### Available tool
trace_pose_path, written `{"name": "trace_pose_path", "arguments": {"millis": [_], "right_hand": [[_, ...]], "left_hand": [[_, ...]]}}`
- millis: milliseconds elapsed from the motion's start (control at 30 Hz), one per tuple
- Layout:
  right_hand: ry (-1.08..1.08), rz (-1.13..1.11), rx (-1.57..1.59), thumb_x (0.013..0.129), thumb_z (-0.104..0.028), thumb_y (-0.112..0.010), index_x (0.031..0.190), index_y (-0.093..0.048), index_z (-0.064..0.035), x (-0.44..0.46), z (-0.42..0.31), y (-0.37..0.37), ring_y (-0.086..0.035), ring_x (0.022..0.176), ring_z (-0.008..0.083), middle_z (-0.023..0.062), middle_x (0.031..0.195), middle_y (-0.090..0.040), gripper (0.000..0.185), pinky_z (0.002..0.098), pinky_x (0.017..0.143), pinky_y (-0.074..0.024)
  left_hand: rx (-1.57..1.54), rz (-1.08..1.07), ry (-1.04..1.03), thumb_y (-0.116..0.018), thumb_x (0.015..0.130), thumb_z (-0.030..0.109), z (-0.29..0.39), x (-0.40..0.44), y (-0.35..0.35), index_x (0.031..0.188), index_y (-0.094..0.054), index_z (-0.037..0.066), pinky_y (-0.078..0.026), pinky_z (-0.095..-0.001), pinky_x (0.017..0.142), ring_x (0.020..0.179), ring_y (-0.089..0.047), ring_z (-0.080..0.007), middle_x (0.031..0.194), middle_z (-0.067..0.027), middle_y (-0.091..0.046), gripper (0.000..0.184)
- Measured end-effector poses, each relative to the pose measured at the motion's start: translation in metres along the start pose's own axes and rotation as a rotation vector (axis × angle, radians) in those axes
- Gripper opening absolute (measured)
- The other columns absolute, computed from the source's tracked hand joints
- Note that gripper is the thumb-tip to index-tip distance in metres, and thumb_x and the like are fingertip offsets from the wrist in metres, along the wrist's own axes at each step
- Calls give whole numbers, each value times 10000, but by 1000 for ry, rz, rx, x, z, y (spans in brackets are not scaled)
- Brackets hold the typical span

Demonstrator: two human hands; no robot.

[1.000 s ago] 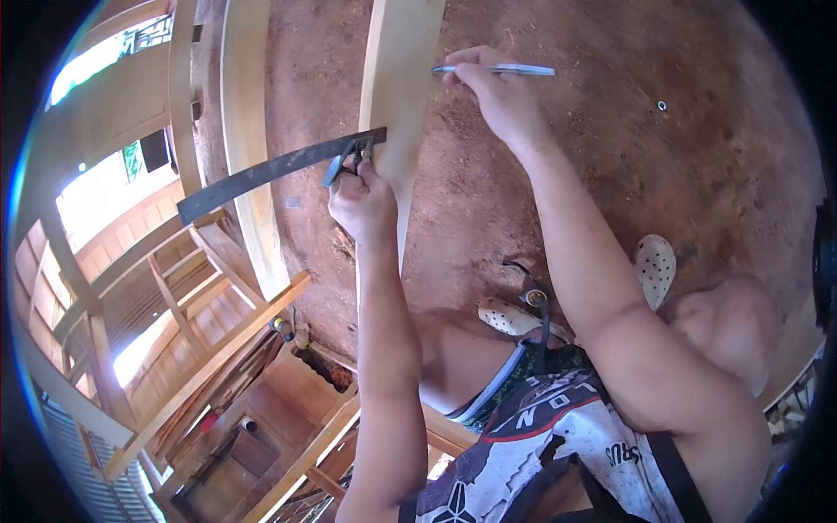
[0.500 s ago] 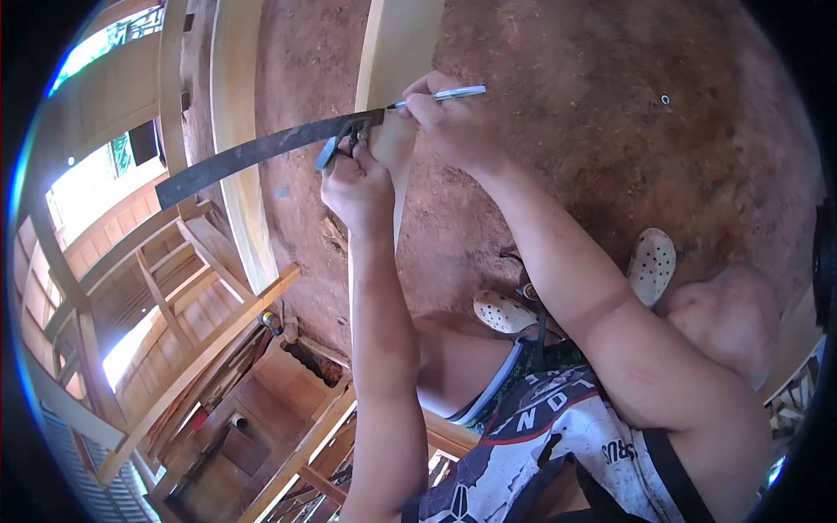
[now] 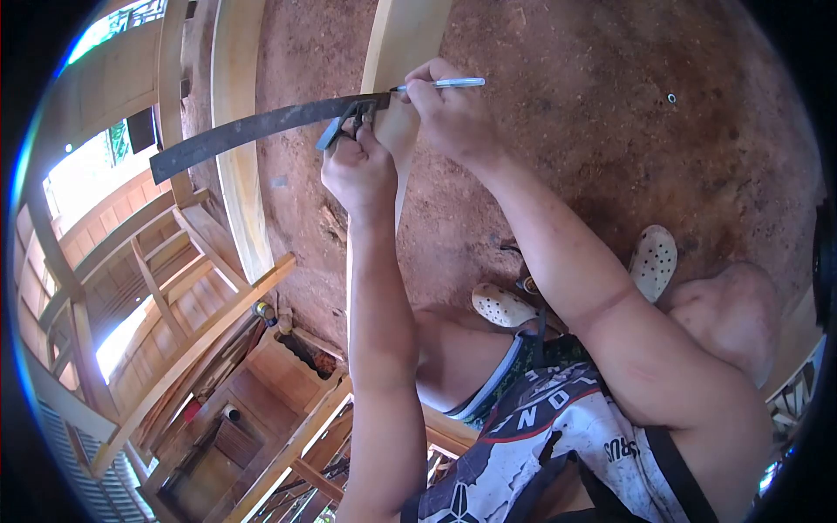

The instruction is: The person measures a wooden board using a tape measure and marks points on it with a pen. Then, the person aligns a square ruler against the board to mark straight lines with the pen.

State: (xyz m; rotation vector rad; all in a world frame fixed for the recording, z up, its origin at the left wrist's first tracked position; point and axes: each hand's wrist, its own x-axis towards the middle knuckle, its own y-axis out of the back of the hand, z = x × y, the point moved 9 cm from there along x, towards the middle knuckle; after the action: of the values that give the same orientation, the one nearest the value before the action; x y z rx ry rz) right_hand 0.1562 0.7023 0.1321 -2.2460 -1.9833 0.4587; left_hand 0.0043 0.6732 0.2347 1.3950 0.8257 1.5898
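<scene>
Over the pale board, the person's hands steady a square and bring a pen to its end.
The long dark blade reaches in from the left to lie across the board; the left hand has its fingers curled closed around the square by its blue part, while the right hand pinches the pen, tip close beside the blade's end, contact too small to tell. I'd judge it wants firm, even pressure on the square and a constant pen angle tight along the edge. Compared with half a second ago, square and pen appear farther up the board, both grips unchanged.
</scene>
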Motion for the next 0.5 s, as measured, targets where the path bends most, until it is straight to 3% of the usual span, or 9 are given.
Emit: {"name": "trace_pose_path", "arguments": {"millis": [333, 400, 500], "right_hand": [[23, -3, 13, 930, -253, -486, 995, -657, 4, 2, 1, -1, -690, 895, 375, 220, 922, -703, 315, 444, 798, -534], [12, 1, 10, 929, -250, -489, 991, -658, 5, 1, 0, -1, -692, 890, 378, 224, 920, -705, 312, 444, 800, -536], [54, 15, -17, 931, -246, -489, 991, -658, 4, 0, -3, -1, -698, 878, 370, 223, 910, -707, 307, 441, 792, -539]], "left_hand": [[19, 31, 10, -679, 830, 77, 5, 0, 2, 666, -647, -31, -487, -441, 537, 553, -638, -367, 623, -211, -628, 199], [33, -8, 43, -671, 808, 61, 5, 1, 0, 687, -664, -41, -523, -494, 602, 638, -643, -426, 713, -236, -648, 159], [45, -32, 71, -659, 799, 53, 3, 0, -1, 687, -664, -46, -525, -499, 607, 639, -643, -430, 705, -241, -647, 149]]}}
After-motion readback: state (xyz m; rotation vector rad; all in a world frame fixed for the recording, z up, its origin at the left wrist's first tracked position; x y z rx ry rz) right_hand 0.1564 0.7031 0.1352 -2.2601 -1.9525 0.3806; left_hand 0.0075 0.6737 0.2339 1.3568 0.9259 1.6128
